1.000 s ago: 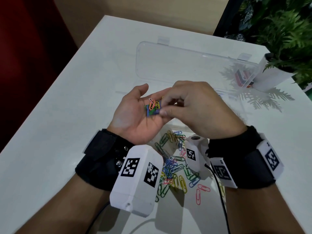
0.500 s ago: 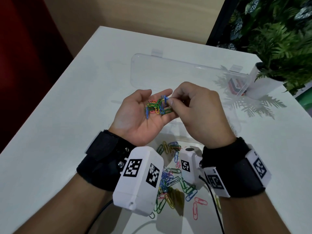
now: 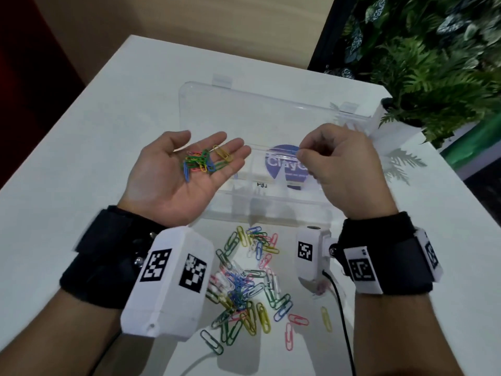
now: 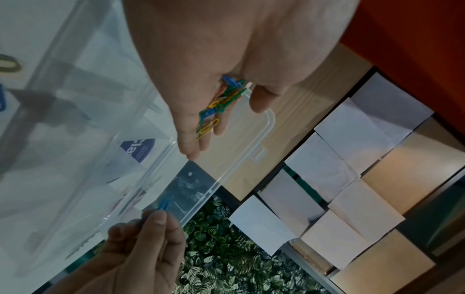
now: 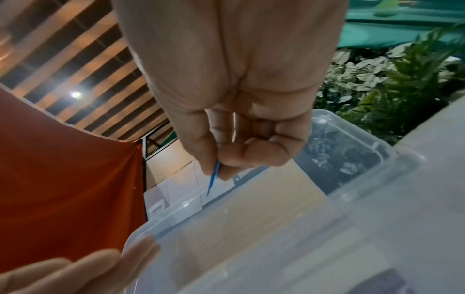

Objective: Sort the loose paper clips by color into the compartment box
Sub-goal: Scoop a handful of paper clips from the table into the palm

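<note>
Your right hand (image 3: 336, 158) pinches one blue clip (image 5: 213, 178) above the compartment box (image 3: 271, 202), left hand (image 3: 179, 172) flat cupping a mixed bunch (image 3: 203, 162): light, springy, tangle-prone wire, so pinch mid-loop.

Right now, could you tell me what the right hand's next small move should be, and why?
Probably lower and release: the right hand pinches one blue paper clip above the open compartment box, while the left hand cradles mixed clips.
</note>
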Action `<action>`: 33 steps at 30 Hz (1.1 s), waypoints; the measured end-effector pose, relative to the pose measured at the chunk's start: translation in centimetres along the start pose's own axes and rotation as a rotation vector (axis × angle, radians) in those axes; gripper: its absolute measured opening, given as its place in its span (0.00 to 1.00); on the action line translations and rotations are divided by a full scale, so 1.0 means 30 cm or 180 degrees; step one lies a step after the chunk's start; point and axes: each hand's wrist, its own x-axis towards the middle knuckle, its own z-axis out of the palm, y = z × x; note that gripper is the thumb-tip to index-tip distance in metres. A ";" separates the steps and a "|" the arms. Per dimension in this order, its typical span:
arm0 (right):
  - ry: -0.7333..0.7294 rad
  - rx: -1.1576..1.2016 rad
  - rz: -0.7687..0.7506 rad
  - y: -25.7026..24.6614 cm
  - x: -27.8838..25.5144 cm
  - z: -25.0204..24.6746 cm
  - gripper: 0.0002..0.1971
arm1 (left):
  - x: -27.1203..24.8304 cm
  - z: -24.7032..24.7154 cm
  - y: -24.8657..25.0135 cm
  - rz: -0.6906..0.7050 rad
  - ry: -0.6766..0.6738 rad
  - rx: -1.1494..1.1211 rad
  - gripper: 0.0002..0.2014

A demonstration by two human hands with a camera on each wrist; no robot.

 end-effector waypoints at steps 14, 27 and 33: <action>-0.0349 -0.1078 0.0125 0.071 0.008 -0.023 0.07 | -0.017 0.005 0.023 0.0119 -0.0037 -0.0009 0.24; -0.0542 -0.0079 -0.0358 -0.081 -0.037 0.037 0.04 | -0.009 0.022 -0.026 -0.0195 -0.0093 0.0092 0.25; -0.1212 -0.1382 -0.0378 -0.124 0.029 -0.012 0.04 | -0.019 -0.001 0.065 0.0053 0.0004 -0.0012 0.23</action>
